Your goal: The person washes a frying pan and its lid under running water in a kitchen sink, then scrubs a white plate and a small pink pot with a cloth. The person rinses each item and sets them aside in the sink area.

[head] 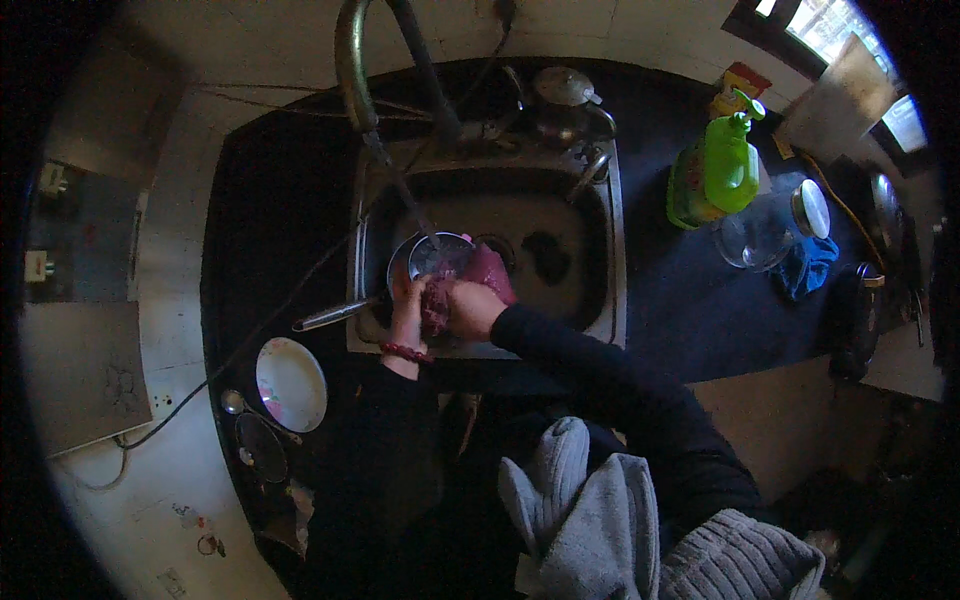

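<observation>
In the sink (540,210), water runs from the faucet (352,75) into a round, shiny vessel (435,255). My left hand (406,311), with a red bead bracelet at the wrist, grips the near left side of this vessel. A wet pink-red mesh cloth (491,271) is bunched in my right hand (476,306), and part of it hangs between both hands. Some fingers are hidden behind the cloth and the vessel. Beside my left hand, a metal pan handle (334,316) sticks out over the sink's left rim; the pan's body is mostly covered.
A steel kettle (566,105) stands behind the sink. On the right are a green pump bottle (712,176), a clear jar (757,232) and a blue cloth (808,268). A white bowl (292,385), a spoon (234,402) and a glass lid (260,448) lie at left.
</observation>
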### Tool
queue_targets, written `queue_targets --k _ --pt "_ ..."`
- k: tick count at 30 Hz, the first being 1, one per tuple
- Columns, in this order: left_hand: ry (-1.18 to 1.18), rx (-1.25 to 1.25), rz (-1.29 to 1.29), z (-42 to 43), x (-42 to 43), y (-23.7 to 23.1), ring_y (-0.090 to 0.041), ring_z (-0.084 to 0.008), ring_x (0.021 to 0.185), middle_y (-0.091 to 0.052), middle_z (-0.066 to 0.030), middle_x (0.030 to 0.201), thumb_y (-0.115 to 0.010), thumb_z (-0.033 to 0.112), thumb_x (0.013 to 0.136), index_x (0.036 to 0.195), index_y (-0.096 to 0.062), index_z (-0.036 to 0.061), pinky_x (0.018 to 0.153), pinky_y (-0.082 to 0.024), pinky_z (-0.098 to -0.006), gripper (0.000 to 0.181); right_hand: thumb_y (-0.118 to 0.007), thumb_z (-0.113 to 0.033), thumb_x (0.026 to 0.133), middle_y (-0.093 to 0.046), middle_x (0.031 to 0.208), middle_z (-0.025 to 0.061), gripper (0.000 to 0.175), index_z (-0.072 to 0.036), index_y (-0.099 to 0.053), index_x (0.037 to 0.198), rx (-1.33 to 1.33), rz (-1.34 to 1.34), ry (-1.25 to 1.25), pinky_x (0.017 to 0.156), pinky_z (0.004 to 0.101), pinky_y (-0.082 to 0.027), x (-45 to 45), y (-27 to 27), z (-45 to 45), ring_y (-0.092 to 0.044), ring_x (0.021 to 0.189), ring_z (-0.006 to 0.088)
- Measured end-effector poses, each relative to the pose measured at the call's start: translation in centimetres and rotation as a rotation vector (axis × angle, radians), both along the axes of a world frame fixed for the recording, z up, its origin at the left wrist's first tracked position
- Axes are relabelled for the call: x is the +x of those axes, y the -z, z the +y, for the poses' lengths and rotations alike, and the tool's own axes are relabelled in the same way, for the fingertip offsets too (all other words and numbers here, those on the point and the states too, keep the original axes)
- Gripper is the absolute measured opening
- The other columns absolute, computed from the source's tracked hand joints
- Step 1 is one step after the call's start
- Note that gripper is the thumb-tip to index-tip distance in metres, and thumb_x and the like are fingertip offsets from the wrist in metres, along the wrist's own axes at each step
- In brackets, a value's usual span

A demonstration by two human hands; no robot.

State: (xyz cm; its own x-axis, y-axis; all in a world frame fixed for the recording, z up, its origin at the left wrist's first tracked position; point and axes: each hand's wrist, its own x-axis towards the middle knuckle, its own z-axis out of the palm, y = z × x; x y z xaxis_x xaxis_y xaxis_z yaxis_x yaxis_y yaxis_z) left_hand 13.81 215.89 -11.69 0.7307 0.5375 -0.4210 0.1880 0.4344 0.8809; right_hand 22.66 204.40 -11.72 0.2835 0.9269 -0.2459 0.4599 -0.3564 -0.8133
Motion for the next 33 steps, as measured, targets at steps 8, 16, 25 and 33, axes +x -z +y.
queue_targets --k 8,16,25,33 --pt "0.244 0.217 0.278 1.6 -0.6 -1.3 -0.041 -0.0213 0.122 -0.04 -0.0107 0.134 -0.058 0.017 0.084 0.136 -0.033 0.0089 0.099 -0.034 -0.0315 0.058 -0.063 -0.031 0.074 -0.048 0.124 0.0131 0.047 -0.008 -0.057 0.115 0.155 -0.558 -0.34 0.096 0.045 -0.035 1.3 1.3 -3.5 -0.042 0.118 0.0305" --pt "0.042 -0.198 0.144 -0.1 -0.9 -2.6 -0.044 -0.0268 0.118 -0.033 -0.0085 0.139 -0.061 0.021 0.083 0.141 -0.024 0.0198 0.098 -0.039 -0.0409 0.069 -0.064 -0.027 0.074 -0.059 0.106 0.0138 0.037 -0.009 -0.059 0.106 0.103 -0.208 -0.118 0.09 0.0423 -0.039 1.9 1.4 -2.1 -0.052 0.104 0.0297" --pt "0.011 0.09 0.045 -0.3 -0.3 1.7 -0.047 -0.0226 0.114 -0.047 -0.0094 0.126 -0.061 0.027 0.082 0.134 -0.038 0.013 0.097 -0.037 -0.034 0.058 -0.068 -0.032 0.066 -0.052 0.118 0.0152 0.056 -0.009 -0.054 0.115 0.364 -0.351 -0.021 0.092 0.0433 -0.039 -0.5 2.1 -1.6 -0.042 0.115 0.0334" --pt "0.009 0.254 0.149 -0.2 -0.2 0.3 -0.051 -0.0197 0.107 -0.055 -0.0078 0.113 -0.058 0.023 0.084 0.125 -0.048 0.0066 0.094 -0.038 -0.0306 0.045 -0.064 -0.039 0.072 -0.058 0.11 0.0111 0.046 -0.014 -0.057 0.109 0.268 -0.331 -0.241 0.092 0.0445 -0.036 0.7 0.6 -2.8 -0.049 0.108 0.0292"
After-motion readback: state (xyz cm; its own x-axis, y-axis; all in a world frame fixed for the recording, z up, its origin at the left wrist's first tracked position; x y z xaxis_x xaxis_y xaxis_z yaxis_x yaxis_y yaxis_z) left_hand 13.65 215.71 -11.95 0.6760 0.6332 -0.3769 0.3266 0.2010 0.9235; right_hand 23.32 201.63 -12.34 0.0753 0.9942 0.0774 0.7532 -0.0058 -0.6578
